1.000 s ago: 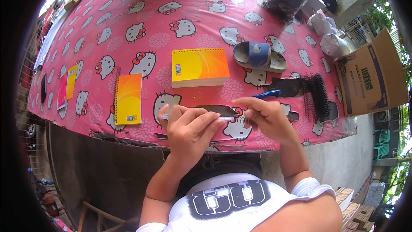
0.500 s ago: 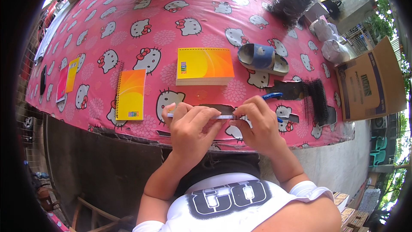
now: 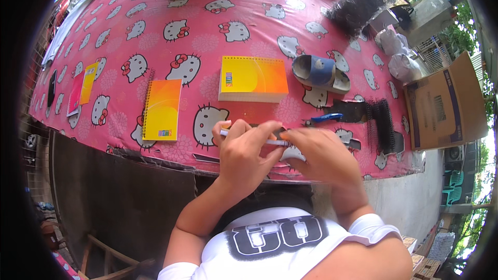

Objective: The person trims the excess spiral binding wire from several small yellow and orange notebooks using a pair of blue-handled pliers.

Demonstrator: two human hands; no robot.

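Observation:
My left hand (image 3: 245, 150) is closed around a thin notebook (image 3: 275, 141), seen nearly edge-on just above the table's near edge. My right hand (image 3: 324, 153) has its fingers bent together at the notebook's right end; the hand is slightly blurred and its fingertips are partly hidden. A thick stack of yellow-orange notebooks (image 3: 253, 79) lies beyond my hands. Left of it is a single yellow-orange spiral notebook (image 3: 162, 110). Blue-handled pliers (image 3: 327, 117) rest on the table beyond my right hand, near a bunch of black binding coils (image 3: 383, 124).
A pink patterned cloth (image 3: 197, 98) covers the table. A blue slipper (image 3: 321, 73) lies beyond the pliers, and an open cardboard box (image 3: 446, 106) stands at the right. Plastic-wrapped black coils (image 3: 360, 5) sit far right. Pink and yellow notebooks (image 3: 83, 89) lie at the left.
My right hand has turned flatter over the notebook's right end. The notebook now tilts down to the right. The pliers show more fully beyond my right hand. The view has shifted slightly.

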